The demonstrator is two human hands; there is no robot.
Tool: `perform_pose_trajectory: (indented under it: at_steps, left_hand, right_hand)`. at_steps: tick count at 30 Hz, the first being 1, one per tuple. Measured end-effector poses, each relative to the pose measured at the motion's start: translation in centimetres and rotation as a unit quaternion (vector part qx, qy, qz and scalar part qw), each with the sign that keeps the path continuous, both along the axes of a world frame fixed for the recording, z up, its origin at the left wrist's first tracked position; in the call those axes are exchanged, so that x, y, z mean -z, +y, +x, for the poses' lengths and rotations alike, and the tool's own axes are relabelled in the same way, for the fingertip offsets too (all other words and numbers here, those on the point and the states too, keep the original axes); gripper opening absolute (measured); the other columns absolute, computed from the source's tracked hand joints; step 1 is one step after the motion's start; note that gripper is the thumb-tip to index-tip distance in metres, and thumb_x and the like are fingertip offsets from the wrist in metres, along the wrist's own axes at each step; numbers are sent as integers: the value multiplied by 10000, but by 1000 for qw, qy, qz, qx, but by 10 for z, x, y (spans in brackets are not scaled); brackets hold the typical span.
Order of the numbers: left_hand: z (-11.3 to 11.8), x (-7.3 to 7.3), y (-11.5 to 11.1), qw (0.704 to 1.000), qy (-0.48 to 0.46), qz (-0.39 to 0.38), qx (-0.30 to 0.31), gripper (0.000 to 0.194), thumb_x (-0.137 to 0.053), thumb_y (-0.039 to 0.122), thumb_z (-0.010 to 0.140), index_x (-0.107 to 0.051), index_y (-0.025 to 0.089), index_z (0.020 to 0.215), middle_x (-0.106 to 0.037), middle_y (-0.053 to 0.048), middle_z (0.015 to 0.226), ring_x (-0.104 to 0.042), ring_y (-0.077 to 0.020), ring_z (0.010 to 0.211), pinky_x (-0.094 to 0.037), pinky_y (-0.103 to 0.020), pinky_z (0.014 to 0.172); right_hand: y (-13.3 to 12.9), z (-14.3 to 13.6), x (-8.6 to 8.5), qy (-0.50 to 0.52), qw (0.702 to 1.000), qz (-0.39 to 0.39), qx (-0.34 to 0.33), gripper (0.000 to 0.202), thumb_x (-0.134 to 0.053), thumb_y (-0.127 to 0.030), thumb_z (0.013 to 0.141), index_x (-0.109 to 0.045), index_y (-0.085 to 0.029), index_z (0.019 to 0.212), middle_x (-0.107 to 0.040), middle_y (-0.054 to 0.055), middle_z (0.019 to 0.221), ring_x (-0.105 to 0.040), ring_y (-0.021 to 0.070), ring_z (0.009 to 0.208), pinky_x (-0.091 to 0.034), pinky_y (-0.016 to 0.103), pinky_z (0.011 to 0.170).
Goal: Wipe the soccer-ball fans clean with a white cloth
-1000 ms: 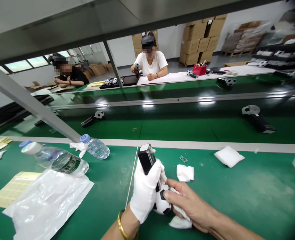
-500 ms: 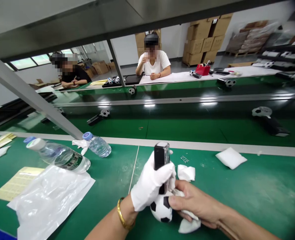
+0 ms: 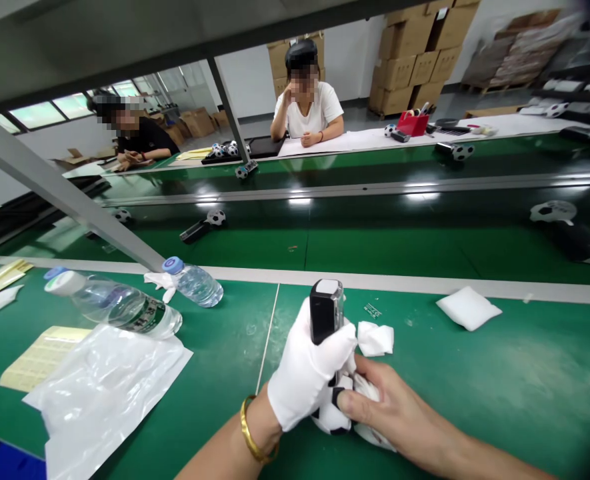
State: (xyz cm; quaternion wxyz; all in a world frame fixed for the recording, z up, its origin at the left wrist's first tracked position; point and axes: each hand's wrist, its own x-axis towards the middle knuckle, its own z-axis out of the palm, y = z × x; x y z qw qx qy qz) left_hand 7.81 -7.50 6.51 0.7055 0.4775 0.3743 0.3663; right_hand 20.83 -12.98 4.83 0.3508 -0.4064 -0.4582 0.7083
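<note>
My left hand (image 3: 309, 367), in a white glove, is closed around the black, boxy handle of a soccer-ball-patterned device (image 3: 325, 312). The handle points up, and the black-and-white ball end hangs low, just above or on the green table. My bare right hand (image 3: 387, 403) is closed on a white cloth (image 3: 369, 393), pressed against the ball's right side with the thumb on a black patch. Part of the ball is hidden behind the glove and fingers. Just beyond my hands lies a crumpled white tissue (image 3: 375, 339).
Bottles (image 3: 119, 310) lie at the left beside a white plastic bag (image 3: 109, 393) and a yellow label sheet (image 3: 39, 357). A white foam pad (image 3: 469, 308) is at the right. Similar ball devices (image 3: 205, 225) lie on the green belts. Two people sit across, near a red box (image 3: 412, 124).
The cloth has gathered under my right hand against the ball, its loose lower end less visible. Devices on the near belt have shifted right; one on the far belt has moved left.
</note>
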Motion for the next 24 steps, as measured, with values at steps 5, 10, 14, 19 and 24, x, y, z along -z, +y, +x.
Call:
perform_pose_trajectory:
  at_steps: [5, 10, 14, 19, 24]
  left_hand:
    - [1, 8, -2, 998, 33, 26, -36, 399, -616, 444, 772, -453, 210, 1051, -532, -2, 773, -504, -98, 610, -448, -242, 585]
    - [3, 13, 8, 997, 11, 1, -77, 401, -641, 395, 765, -467, 221, 1082, -533, 9, 737, -504, -93, 579, -433, -222, 544]
    - [-4, 10, 27, 970, -175, -121, -122, 255, -509, 409, 848, -484, 242, 1039, -523, 14, 767, -515, -101, 539, -417, -224, 470]
    - [-9, 16, 43, 917, -286, -187, -206, 199, -567, 298, 828, -544, 164, 974, -557, -9, 820, -564, -113, 660, -503, -249, 596]
    - [-17, 28, 49, 874, -352, -225, -248, 185, -502, 130, 839, -542, 120, 1019, -597, -105, 1046, -578, -210, 1003, -479, -426, 909]
  right_hand:
    - [9, -4, 5, 17, 999, -27, 21, 355, -646, -389, 764, -581, -153, 1022, -637, 67, 963, -566, 202, 882, -446, 276, 763]
    - [20, -2, 20, 28, 997, -67, 6, 381, -699, -416, 720, -587, -138, 955, -598, 3, 719, -476, 58, 494, -370, 150, 440]
    - [25, -1, 29, 110, 982, -154, -6, 408, -502, -543, 837, -539, -137, 847, -419, -65, 496, -246, 10, 308, -106, 149, 288]
    - [25, -10, 31, 203, 963, -175, 25, 399, -533, -488, 844, -512, -141, 1039, -508, -20, 619, -289, -4, 333, -56, 152, 296]
    - [26, -17, 27, 191, 972, -104, 86, 539, -664, -370, 773, -428, -196, 1225, -573, 17, 784, -315, -13, 378, -141, 139, 328]
